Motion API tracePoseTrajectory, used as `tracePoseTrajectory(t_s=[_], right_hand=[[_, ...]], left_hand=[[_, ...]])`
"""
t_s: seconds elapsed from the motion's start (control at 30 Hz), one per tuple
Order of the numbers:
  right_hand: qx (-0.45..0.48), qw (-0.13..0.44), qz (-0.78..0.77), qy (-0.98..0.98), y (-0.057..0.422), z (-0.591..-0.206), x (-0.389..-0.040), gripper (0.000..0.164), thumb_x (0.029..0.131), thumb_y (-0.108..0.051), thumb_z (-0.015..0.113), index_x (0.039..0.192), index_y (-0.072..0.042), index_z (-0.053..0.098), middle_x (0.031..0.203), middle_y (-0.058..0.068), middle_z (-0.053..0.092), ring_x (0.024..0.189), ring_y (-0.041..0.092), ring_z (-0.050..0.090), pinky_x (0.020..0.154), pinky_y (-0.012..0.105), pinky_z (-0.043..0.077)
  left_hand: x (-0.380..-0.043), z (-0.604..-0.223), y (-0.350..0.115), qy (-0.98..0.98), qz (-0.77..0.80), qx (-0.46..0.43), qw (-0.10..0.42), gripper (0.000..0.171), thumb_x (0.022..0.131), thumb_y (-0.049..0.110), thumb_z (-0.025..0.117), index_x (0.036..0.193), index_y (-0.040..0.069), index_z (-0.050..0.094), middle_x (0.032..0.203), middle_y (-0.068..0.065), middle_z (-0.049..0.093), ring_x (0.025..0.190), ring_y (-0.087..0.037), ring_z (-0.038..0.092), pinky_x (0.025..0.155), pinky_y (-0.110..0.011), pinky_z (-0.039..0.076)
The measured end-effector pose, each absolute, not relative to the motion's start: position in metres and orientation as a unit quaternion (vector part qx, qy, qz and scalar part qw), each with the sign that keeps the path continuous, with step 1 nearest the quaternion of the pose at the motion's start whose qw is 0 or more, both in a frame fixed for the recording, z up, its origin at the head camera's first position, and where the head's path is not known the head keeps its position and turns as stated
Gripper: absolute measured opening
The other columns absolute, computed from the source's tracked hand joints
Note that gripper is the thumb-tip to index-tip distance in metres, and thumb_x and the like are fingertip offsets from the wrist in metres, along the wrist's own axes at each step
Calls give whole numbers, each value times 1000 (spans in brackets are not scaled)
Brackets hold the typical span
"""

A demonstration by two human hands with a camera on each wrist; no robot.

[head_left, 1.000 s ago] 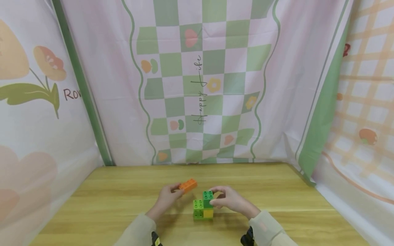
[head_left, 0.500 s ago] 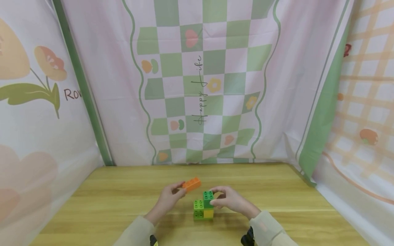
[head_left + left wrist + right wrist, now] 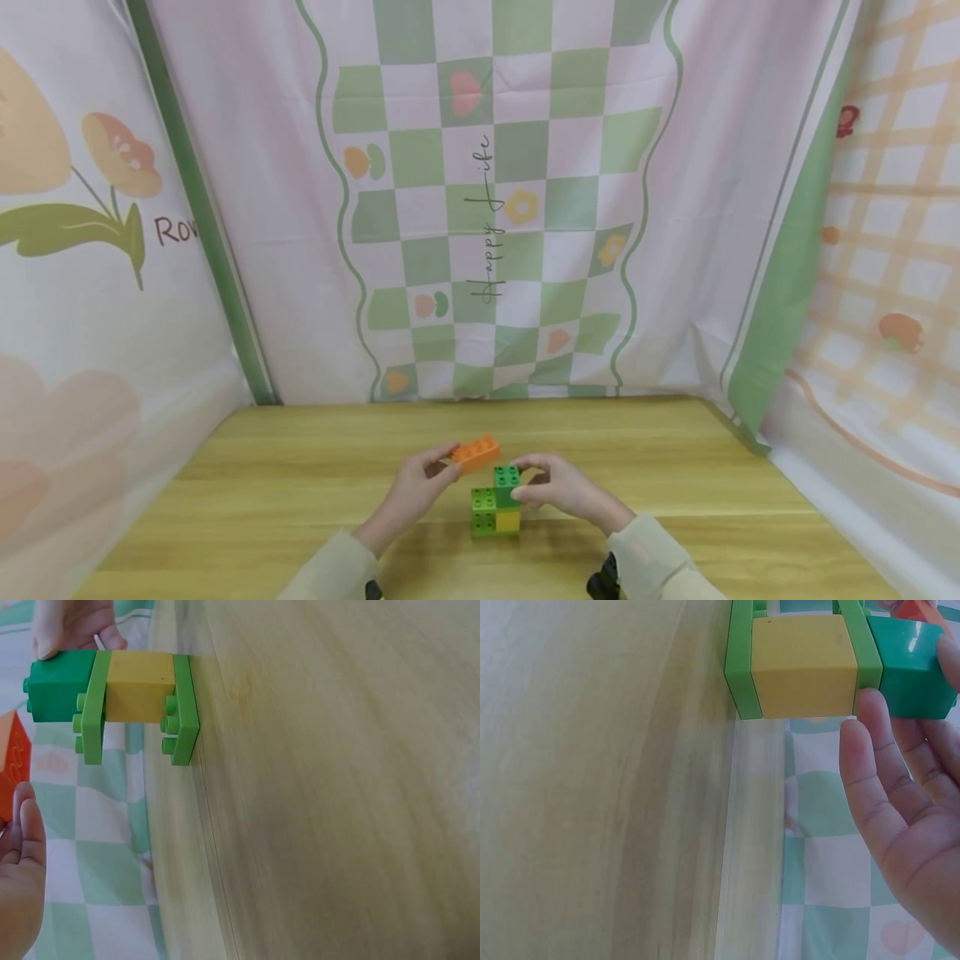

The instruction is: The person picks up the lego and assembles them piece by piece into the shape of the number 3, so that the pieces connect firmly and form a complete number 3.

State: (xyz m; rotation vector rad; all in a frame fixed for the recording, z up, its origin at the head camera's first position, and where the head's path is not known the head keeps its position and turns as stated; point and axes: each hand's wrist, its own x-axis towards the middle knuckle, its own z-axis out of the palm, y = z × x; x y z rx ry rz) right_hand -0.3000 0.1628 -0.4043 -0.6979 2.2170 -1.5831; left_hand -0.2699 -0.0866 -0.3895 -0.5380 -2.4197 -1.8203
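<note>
An orange toy brick [image 3: 477, 454] with studs on top is pinched between the thumb and fingers of my left hand [image 3: 417, 492], raised above and behind the stack in the head view. Below it stands a stack of building blocks: a light green plate [image 3: 185, 712] at the bottom, a yellow block [image 3: 802, 667] on it, a second light green plate [image 3: 93, 712], and a dark green block [image 3: 507, 492] on top at the right. My right hand [image 3: 564, 490] grips the dark green block from the right side. Part of the orange brick is cut off in the left wrist view.
The stack stands on a wooden table [image 3: 300, 475]. A checkered cloth curtain [image 3: 517, 333] hangs behind the table's far edge, with printed cloth [image 3: 885, 275] at the right side and more [image 3: 97, 333] at the left.
My left hand has moved the orange brick to the right, closer to the dark green block. The right hand and the stack stay where they were.
</note>
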Motion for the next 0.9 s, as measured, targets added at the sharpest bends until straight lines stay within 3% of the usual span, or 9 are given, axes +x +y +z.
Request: tracePoseTrajectory(t_s=[0.2,0.5,0.9], right_hand=[[-242,163,-556,778,163,-404,-299,53,87,-21,65,128,7,46,126,20,46,86,26,61,73,47,51],[-242,166,-558,777,163,-405,-299,57,87,-21,65,130,9,42,128,25,43,87,27,61,73,47,51],[-257,167,-554,774,163,-406,-301,50,87,-23,65,126,4,49,114,14,52,87,26,61,72,46,51]], left_hand=[[-262,-382,-84,-784,-590,-189,42,39,88,7,60,122,-9,52,89,-13,64,78,-23,58,58,-20,46],[-285,-413,-84,-795,-566,-213,40,44,87,20,64,125,0,54,99,-7,62,78,-17,57,62,-24,50],[-285,-415,-80,-812,-516,-265,64,39,88,11,62,124,-1,54,115,-11,58,81,-12,57,72,-24,50]])
